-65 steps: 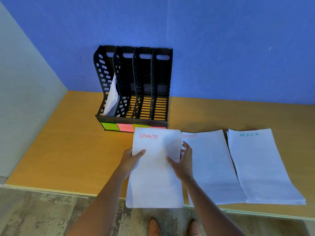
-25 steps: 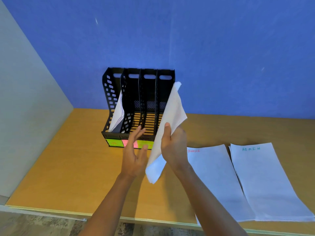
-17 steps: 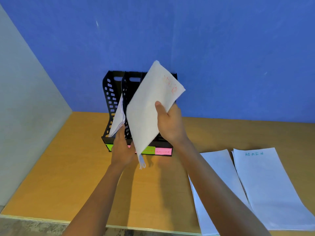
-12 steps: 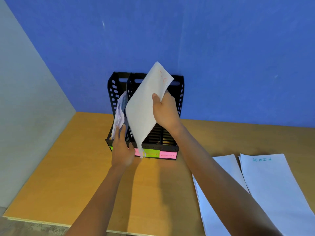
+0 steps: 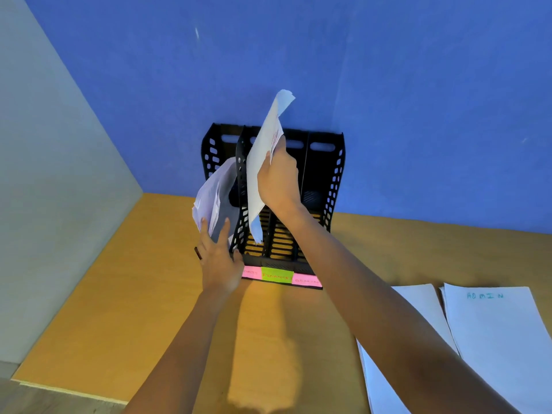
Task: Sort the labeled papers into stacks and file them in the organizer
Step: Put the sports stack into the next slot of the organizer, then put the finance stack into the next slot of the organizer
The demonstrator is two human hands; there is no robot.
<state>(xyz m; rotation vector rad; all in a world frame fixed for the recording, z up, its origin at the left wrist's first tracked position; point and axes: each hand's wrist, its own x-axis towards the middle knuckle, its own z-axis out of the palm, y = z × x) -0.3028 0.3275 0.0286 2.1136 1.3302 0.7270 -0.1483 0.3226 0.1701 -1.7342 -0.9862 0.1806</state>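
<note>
A black four-slot organizer [image 5: 325, 177] stands against the blue wall, with pink and green labels [image 5: 277, 276] along its front. My right hand [image 5: 277, 177] grips the SPORTS paper stack [image 5: 261, 162] upright, its lower end inside the second slot from the left. My left hand [image 5: 219, 261] rests with straight fingers against the papers [image 5: 213, 192] that lean out of the leftmost slot. Two stacks lie flat on the table at the right: the ADMIN stack [image 5: 501, 333] and a second one [image 5: 418, 300] partly hidden under my right arm.
The orange table [image 5: 125, 309] meets a grey wall [image 5: 44, 174] on the left and the blue wall [image 5: 418, 85] behind the organizer. The table's front edge runs along the bottom left.
My right hand lifted the SPORTS stack off the table, turned it upright and brought it down into the second slot. My left hand moved to the papers in the leftmost slot.
</note>
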